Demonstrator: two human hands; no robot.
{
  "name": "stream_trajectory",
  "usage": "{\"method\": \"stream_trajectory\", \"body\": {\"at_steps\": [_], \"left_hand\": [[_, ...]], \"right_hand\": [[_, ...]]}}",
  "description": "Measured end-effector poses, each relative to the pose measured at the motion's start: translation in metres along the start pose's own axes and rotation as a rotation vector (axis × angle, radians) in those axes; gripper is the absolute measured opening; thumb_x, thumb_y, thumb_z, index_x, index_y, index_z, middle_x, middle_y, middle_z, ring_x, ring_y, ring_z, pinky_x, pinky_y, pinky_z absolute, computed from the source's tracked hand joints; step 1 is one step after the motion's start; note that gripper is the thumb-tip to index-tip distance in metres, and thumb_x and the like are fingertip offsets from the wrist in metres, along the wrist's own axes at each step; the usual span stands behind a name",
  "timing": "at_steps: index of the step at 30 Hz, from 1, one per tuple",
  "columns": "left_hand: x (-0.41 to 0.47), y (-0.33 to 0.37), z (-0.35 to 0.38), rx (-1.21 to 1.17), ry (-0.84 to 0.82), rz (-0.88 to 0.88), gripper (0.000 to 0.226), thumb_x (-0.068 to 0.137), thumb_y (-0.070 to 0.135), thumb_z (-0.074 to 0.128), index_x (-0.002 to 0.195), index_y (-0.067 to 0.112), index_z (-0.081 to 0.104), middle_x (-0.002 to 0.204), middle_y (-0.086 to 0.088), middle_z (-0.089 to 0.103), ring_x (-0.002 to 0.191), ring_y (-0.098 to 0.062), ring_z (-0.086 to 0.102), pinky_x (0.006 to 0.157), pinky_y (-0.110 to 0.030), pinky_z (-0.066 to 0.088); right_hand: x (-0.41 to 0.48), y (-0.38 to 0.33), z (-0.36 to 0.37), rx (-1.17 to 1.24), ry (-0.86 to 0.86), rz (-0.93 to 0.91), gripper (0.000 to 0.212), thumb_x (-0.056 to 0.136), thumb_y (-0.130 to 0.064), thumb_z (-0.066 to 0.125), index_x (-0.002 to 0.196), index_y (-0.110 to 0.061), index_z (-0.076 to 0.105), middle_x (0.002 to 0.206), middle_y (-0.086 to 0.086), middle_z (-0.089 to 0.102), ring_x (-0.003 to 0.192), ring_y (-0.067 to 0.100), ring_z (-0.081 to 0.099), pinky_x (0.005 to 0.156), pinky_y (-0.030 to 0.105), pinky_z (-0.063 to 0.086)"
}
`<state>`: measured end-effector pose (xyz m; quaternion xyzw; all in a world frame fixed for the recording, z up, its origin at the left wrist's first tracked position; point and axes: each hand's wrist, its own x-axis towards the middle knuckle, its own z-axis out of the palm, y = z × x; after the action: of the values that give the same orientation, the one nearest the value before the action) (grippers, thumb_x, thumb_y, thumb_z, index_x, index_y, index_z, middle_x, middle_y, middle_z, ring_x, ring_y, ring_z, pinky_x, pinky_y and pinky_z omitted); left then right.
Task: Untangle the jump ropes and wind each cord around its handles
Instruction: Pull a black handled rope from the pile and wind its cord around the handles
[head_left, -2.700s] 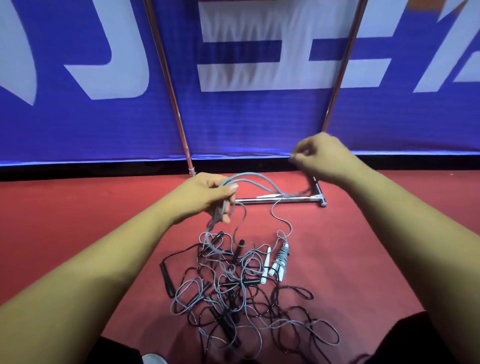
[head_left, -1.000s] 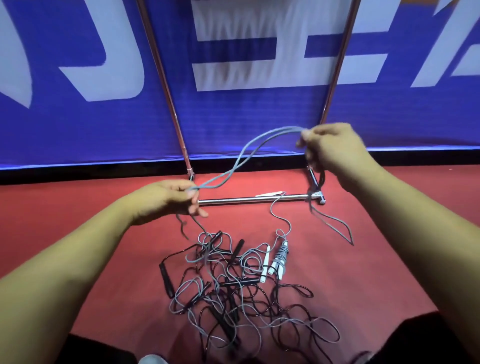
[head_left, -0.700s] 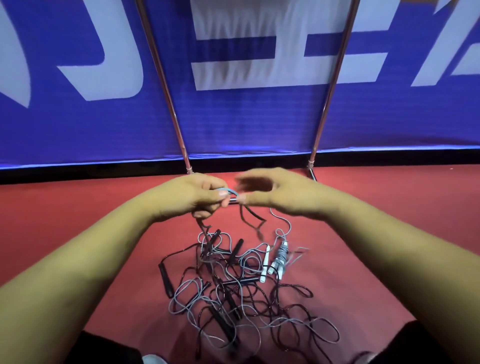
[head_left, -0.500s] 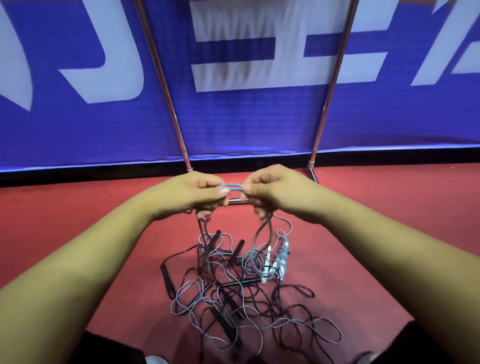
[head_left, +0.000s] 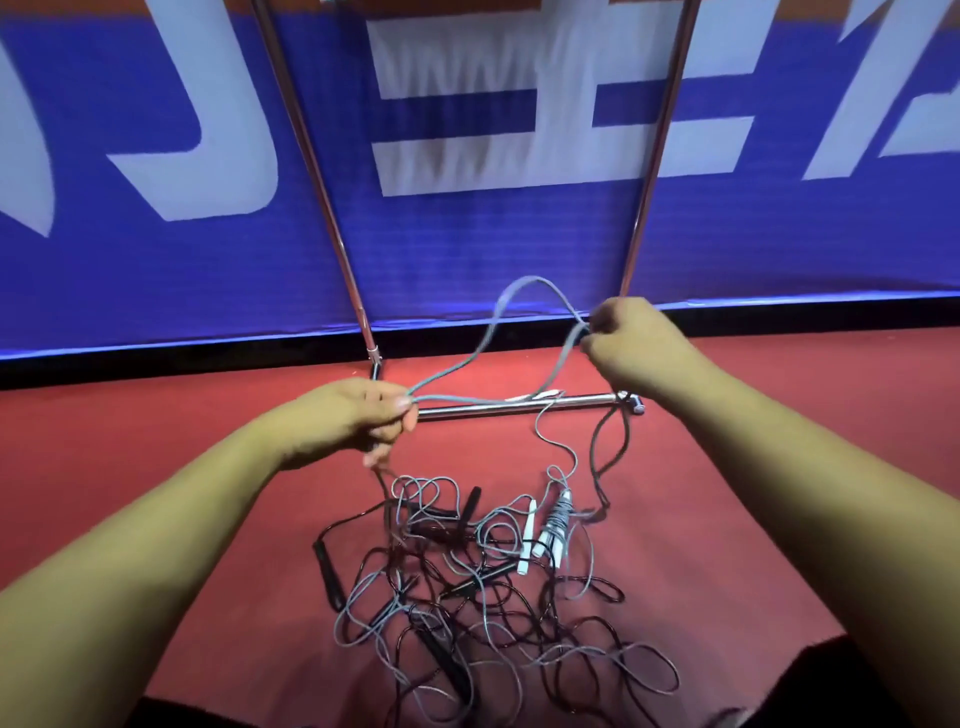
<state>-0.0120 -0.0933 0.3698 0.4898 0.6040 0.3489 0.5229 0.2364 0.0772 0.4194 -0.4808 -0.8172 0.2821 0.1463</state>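
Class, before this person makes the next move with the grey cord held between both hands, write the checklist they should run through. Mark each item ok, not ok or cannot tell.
1. Left hand grips the thin grey cord: ok.
2. Right hand pinches the same cord: ok.
3. The span between the hands is lifted in the air, apart from the pile: ok.
4. The pile of grey and black jump ropes on the red floor is untangled: not ok, the cords cross one another throughout.
5. Where the held cord runs into the pile, and which handles are its own: cannot tell.
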Motion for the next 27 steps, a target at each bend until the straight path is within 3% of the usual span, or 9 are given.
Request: {"method": "stream_trajectory", "body": {"at_steps": [2,5,8,11,15,18,21,24,27], "left_hand": [[-0.003,0.019,0.008,-0.032,-0.036,0.073,0.044,0.084,0.051,0.068,0.084,0.009,0.059,0.056,0.005,0.030,0.044,-0.012,0.028,0.053,-0.024,0.038],[-0.008,0.037,0.023,0.042,-0.068,0.100,0.032,0.091,0.041,0.061,0.080,0.010,0.061,0.055,0.005,0.029,0.046,-0.012,0.021,0.049,-0.022,0.029],[-0.009,0.044,0.033,0.045,-0.060,0.093,0.027,0.093,0.029,0.050,0.075,0.012,0.061,0.055,0.002,0.027,0.047,-0.012,0.019,0.048,-0.023,0.024],[-0.010,0.046,0.034,0.034,-0.045,0.125,0.029,0.093,0.029,0.052,0.068,0.018,0.060,0.055,-0.001,0.027,0.045,-0.012,0.021,0.048,-0.024,0.026],[-0.009,0.041,0.026,0.113,-0.032,0.194,0.037,0.095,0.034,0.059,0.083,0.000,0.057,0.059,-0.001,0.049,0.055,-0.018,0.054,0.061,-0.024,0.047],[-0.005,0.021,0.016,0.402,-0.139,0.088,0.021,0.097,0.029,0.057,0.084,0.014,0.065,0.077,-0.004,0.067,0.089,-0.023,0.069,0.089,-0.032,0.051],[-0.001,-0.011,0.008,0.581,-0.165,-0.104,0.031,0.096,0.048,0.053,0.094,0.023,0.072,0.100,0.004,0.073,0.104,-0.019,0.065,0.104,-0.038,0.045],[0.007,-0.021,0.008,0.575,-0.060,-0.092,0.027,0.102,0.029,0.049,0.097,0.011,0.068,0.095,0.005,0.074,0.102,-0.013,0.067,0.101,-0.034,0.046],[0.012,-0.012,0.018,0.350,0.032,-0.022,0.024,0.105,0.014,0.042,0.087,0.005,0.055,0.065,-0.004,0.058,0.086,-0.025,0.070,0.083,-0.028,0.050]], "right_hand": [[-0.004,-0.006,-0.002,-0.104,-0.055,-0.111,0.060,0.082,-0.003,0.050,0.141,-0.006,0.042,0.134,0.016,0.054,0.119,0.031,0.055,0.094,0.036,0.047],[-0.023,-0.026,0.001,0.195,-0.331,-0.322,0.074,0.082,0.009,0.050,0.150,-0.015,0.032,0.148,0.000,0.046,0.131,0.013,0.048,0.105,0.025,0.040],[-0.040,-0.039,0.022,0.376,-0.559,-0.370,0.040,0.092,-0.003,0.059,0.132,-0.009,0.056,0.126,0.007,0.066,0.114,0.014,0.062,0.099,0.024,0.048],[-0.050,-0.043,0.037,0.351,-0.639,-0.384,0.022,0.097,-0.023,0.059,0.094,-0.002,0.065,0.076,0.015,0.069,0.072,0.022,0.070,0.065,0.020,0.051],[-0.043,-0.046,0.025,0.640,-0.488,-0.397,0.024,0.100,-0.013,0.051,0.080,-0.003,0.060,0.049,0.001,0.040,0.043,0.014,0.037,0.047,0.024,0.030],[-0.034,-0.050,0.003,1.035,-0.331,-0.342,0.029,0.100,-0.009,0.046,0.074,-0.005,0.055,0.047,-0.008,0.027,0.042,0.008,0.021,0.044,0.020,0.019],[-0.021,-0.041,-0.015,1.151,-0.093,-0.265,0.031,0.102,-0.013,0.044,0.073,-0.006,0.053,0.048,-0.006,0.024,0.042,0.009,0.020,0.044,0.018,0.022],[-0.012,-0.024,-0.017,0.913,0.076,-0.146,0.031,0.101,-0.013,0.046,0.073,-0.005,0.056,0.052,0.003,0.033,0.043,0.014,0.028,0.044,0.022,0.027],[0.000,-0.001,-0.010,0.276,0.094,-0.078,0.024,0.093,-0.018,0.054,0.088,0.004,0.062,0.067,0.015,0.062,0.053,0.023,0.055,0.054,0.028,0.047]]}}
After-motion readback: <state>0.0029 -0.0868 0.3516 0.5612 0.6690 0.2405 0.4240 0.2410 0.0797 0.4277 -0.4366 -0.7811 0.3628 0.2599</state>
